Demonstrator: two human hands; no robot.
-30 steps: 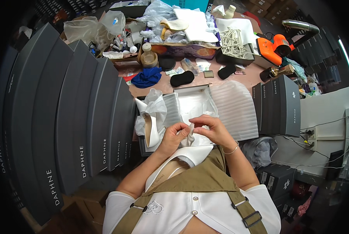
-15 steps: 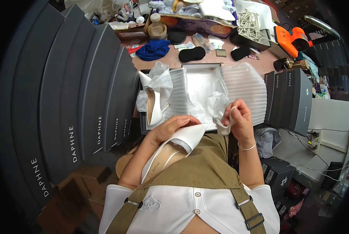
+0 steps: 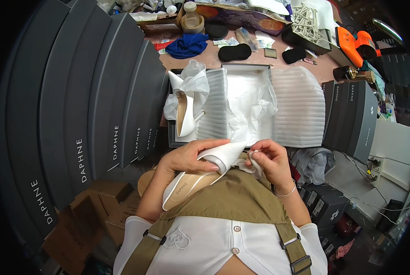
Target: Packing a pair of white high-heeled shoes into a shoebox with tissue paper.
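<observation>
My left hand [image 3: 189,158] is closed around the front of a white pointed-toe shoe [image 3: 177,189], thumb over its opening. The shoe lies slantwise above my olive apron [image 3: 232,197], toe pointing away to the right. My right hand [image 3: 271,160] pinches a crumpled off-white cloth [image 3: 256,169] close to the toe. Just beyond both hands sits an opened shoe box [image 3: 248,68] lined with white tissue paper [image 3: 251,105] and ribbed foam sheets [image 3: 301,107]. A second white shoe [image 3: 185,117], with tissue around its toe, rests at the box's left side.
Dark grey shoe boxes [image 3: 81,91] are stacked high at the left, with more boxes [image 3: 351,112] at the right. Farther back on the pink table lie a blue cloth [image 3: 187,46], black pads [image 3: 235,52], a jar [image 3: 192,20], a tray of pale sticks [image 3: 306,27] and an orange tool [image 3: 354,46].
My right hand has moved left and nearer with the cloth, up to the shoe's toe. My left thumb now lies over the shoe's opening. The view has shifted slightly.
</observation>
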